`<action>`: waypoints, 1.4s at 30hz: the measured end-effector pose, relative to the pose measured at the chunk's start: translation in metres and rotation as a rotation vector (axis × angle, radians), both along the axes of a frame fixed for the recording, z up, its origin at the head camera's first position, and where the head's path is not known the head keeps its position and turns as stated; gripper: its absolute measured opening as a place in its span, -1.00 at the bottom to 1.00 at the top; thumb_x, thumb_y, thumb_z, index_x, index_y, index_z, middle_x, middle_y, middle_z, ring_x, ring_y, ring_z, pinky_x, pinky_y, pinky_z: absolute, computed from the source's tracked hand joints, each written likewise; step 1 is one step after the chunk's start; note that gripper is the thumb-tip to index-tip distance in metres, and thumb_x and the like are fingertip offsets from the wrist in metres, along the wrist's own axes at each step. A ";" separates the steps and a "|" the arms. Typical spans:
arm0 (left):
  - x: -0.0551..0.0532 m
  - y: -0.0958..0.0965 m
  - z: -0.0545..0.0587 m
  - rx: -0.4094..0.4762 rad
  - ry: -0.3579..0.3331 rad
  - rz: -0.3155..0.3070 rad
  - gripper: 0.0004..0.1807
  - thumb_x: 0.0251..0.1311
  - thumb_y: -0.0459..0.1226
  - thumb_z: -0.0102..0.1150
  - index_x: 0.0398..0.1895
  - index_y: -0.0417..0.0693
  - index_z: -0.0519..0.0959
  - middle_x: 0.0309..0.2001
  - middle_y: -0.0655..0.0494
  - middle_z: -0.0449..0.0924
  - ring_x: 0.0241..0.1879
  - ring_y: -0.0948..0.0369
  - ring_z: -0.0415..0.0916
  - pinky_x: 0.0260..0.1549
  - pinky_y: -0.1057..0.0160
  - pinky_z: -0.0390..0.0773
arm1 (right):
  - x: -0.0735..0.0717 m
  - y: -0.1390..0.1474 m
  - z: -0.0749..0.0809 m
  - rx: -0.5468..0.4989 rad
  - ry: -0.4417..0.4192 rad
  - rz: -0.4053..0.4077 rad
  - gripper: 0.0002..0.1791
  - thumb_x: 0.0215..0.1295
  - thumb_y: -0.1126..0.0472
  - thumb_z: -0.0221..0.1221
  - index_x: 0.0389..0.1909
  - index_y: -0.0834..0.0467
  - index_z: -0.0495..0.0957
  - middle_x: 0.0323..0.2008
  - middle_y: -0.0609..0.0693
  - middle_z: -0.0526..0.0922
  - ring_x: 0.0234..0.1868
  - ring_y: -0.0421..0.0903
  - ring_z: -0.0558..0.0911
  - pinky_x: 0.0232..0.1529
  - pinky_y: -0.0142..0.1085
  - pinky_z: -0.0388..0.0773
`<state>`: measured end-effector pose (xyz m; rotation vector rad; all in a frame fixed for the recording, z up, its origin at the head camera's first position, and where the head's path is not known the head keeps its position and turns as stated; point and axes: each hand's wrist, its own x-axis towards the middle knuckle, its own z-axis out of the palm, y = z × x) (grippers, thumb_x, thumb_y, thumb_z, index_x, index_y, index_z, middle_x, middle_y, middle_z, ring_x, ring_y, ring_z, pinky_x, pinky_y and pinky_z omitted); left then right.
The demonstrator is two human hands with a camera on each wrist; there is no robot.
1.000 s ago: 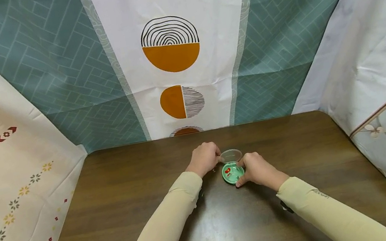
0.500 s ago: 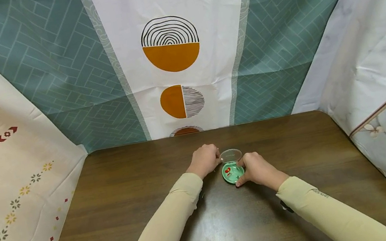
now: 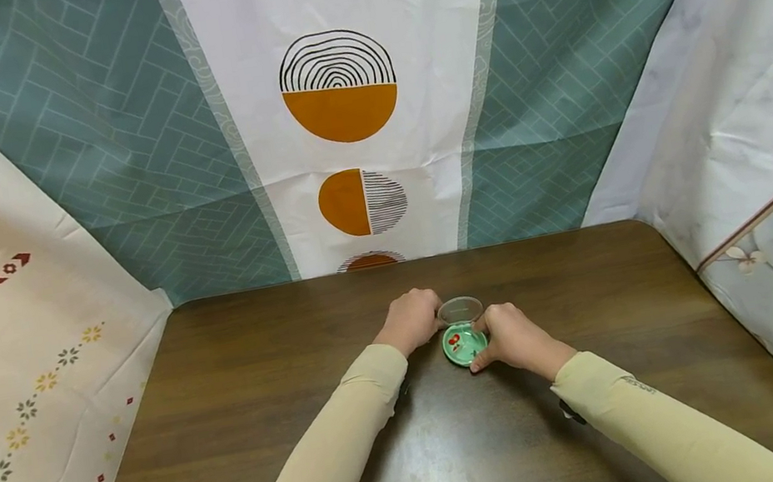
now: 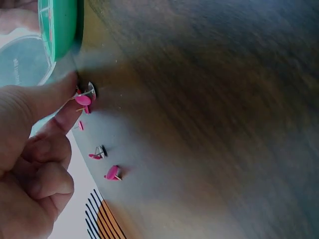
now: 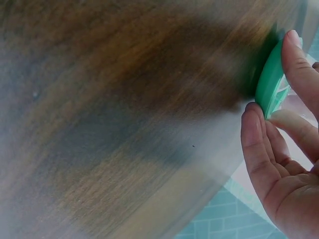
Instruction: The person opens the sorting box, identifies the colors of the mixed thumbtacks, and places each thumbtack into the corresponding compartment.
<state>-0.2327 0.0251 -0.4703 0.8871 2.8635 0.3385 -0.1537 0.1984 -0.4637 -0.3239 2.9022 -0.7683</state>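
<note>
A small round green case [image 3: 456, 361] lies on the table with its clear lid [image 3: 460, 311] standing open at the back. Red thumbtacks [image 3: 454, 340] lie in its left section. My right hand [image 3: 516, 338] grips the case at its right side, thumb at the near edge. To the left of the lid, my left hand [image 3: 410, 321] works low at the tabletop. In the left wrist view its thumb and index finger pinch at a pink thumbtack [image 4: 83, 100], with a silver-backed tack [image 4: 92, 89] right against them. The other left fingers are curled in.
More loose thumbtacks [image 4: 112, 172] lie on the brown wooden table [image 3: 267, 395] just beyond the left fingers. A patterned cloth [image 3: 368, 219] hangs at the table's back edge, with light cloths along both sides.
Both hands stay almost in place, the right one still on the case. The left fingers have shifted slightly beside the lid. The head view has tilted a little.
</note>
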 end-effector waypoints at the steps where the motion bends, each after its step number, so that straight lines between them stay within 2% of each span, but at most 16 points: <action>1: 0.000 0.000 0.001 -0.001 0.009 -0.002 -0.92 0.14 -0.15 0.23 -0.45 0.17 0.69 -0.42 0.33 0.65 -0.39 0.30 0.56 -0.42 0.20 0.56 | 0.000 0.000 0.000 0.003 -0.002 -0.004 -0.56 -0.46 0.01 0.56 -0.51 0.15 0.67 -0.29 -0.02 0.72 -0.42 -0.20 0.53 -0.48 -0.38 0.41; 5: -0.002 -0.003 0.002 -0.010 0.038 -0.009 -0.88 0.16 -0.21 0.18 -0.44 0.16 0.70 -0.36 0.32 0.65 -0.39 0.31 0.55 -0.42 0.22 0.56 | -0.002 0.001 0.000 0.019 -0.012 -0.029 -0.46 -0.46 -0.01 0.56 -0.36 0.18 0.70 -0.21 0.01 0.72 -0.29 -0.15 0.62 -0.40 -0.36 0.49; 10: -0.004 -0.005 0.001 -0.026 0.048 -0.013 -0.90 0.13 -0.17 0.21 -0.46 0.19 0.70 -0.36 0.34 0.63 -0.42 0.32 0.52 -0.43 0.24 0.54 | -0.002 0.000 0.001 0.021 -0.024 -0.037 -0.39 -0.46 -0.02 0.56 -0.27 0.21 0.70 -0.16 0.04 0.71 -0.19 -0.10 0.64 -0.32 -0.32 0.54; 14: -0.003 -0.004 -0.001 -0.044 0.053 -0.012 -0.90 0.14 -0.15 0.21 -0.47 0.17 0.68 -0.41 0.33 0.63 -0.47 0.34 0.51 -0.46 0.26 0.53 | -0.001 0.000 -0.001 0.021 -0.011 -0.031 -0.40 -0.46 -0.02 0.56 -0.30 0.21 0.70 -0.17 0.04 0.71 -0.20 -0.10 0.64 -0.32 -0.31 0.54; 21: -0.001 -0.004 0.000 -0.069 0.059 -0.016 -0.93 0.12 -0.15 0.22 -0.46 0.17 0.66 -0.46 0.32 0.62 -0.47 0.32 0.51 -0.46 0.23 0.54 | -0.001 0.000 -0.004 0.021 0.007 -0.023 -0.50 -0.49 -0.01 0.57 -0.44 0.16 0.69 -0.25 -0.01 0.72 -0.34 -0.17 0.59 -0.43 -0.37 0.45; 31: 0.001 -0.004 0.003 -0.105 0.118 -0.074 -0.84 0.14 -0.20 0.18 -0.59 0.16 0.60 -0.50 0.28 0.60 -0.48 0.27 0.51 -0.45 0.20 0.56 | 0.001 -0.002 -0.003 0.012 0.010 -0.019 -0.49 -0.49 0.00 0.57 -0.42 0.16 0.70 -0.19 0.03 0.72 -0.27 -0.14 0.63 -0.41 -0.37 0.47; 37: -0.001 -0.009 0.000 -0.069 0.100 -0.066 -0.84 0.11 -0.14 0.20 -0.60 0.19 0.61 -0.47 0.31 0.59 -0.48 0.31 0.50 -0.47 0.22 0.53 | 0.001 -0.002 -0.002 0.018 -0.002 -0.025 -0.47 -0.49 -0.01 0.56 -0.40 0.17 0.70 -0.19 0.03 0.71 -0.25 -0.13 0.63 -0.38 -0.36 0.49; 42: -0.001 -0.020 0.001 -0.018 0.087 -0.034 -0.77 0.04 -0.14 0.19 -0.74 0.21 0.54 -0.61 0.33 0.51 -0.58 0.33 0.43 -0.60 0.27 0.44 | -0.001 -0.001 0.000 0.027 -0.019 -0.026 -0.49 -0.49 -0.02 0.56 -0.42 0.16 0.70 -0.25 0.00 0.72 -0.33 -0.17 0.60 -0.43 -0.36 0.47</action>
